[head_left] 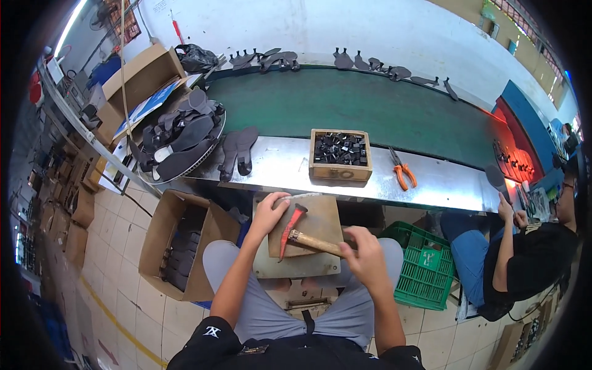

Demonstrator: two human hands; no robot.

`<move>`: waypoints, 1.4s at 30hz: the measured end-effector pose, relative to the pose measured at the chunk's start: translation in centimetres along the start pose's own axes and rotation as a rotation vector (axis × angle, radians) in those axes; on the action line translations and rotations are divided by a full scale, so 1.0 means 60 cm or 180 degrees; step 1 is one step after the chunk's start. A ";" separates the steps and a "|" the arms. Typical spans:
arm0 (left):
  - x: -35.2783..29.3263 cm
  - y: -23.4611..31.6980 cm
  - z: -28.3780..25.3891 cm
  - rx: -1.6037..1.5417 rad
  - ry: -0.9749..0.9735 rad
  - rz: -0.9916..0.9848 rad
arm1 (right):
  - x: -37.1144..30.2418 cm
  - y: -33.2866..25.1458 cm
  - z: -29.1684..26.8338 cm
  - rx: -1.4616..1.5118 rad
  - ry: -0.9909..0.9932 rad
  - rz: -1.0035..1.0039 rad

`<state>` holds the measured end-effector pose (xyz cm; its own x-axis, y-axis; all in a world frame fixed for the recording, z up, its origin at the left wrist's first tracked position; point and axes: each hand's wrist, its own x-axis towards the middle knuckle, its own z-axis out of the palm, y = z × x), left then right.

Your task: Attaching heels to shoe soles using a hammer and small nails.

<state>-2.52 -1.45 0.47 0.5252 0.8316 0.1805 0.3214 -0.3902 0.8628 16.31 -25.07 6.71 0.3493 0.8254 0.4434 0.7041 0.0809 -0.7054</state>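
Note:
My right hand [365,256] is closed around the wooden handle of a hammer [317,242]. Its red head lies over a worn, tan-topped block [324,216] between my knees. At the block's far left corner, my left hand [269,214] is closed on a dark grey shoe sole [282,211], mostly covered by my fingers and the hammer head. Beyond the block, a wooden box [341,172] full of small black pieces stands on the metal bench edge. Pliers [402,175] with orange handles lie to its right.
A green conveyor belt [370,98] runs behind the metal edge, with dark soles along its far side. Left are a loaded basket [185,174], a pair of soles [237,151] and a cardboard box [157,246]. Right are a green crate [425,271] and a seated co-worker [524,259].

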 end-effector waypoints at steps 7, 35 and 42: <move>0.041 0.040 0.015 0.1536 -0.0298 0.0032 | -0.005 -0.013 0.042 -0.1176 -0.1053 0.0236; -0.029 0.069 0.001 0.1689 -0.0169 0.0707 | -0.190 0.045 -0.007 0.1793 0.0801 0.1455; -0.054 0.068 -0.013 0.1570 0.0112 0.0346 | -0.188 0.035 -0.008 0.2359 0.0657 0.1443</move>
<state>-3.50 -5.41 3.76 0.5522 0.7853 0.2801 0.6047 -0.6085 0.5138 14.14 -34.47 0.52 0.6519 0.7546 0.0753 -0.0843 0.1707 -0.9817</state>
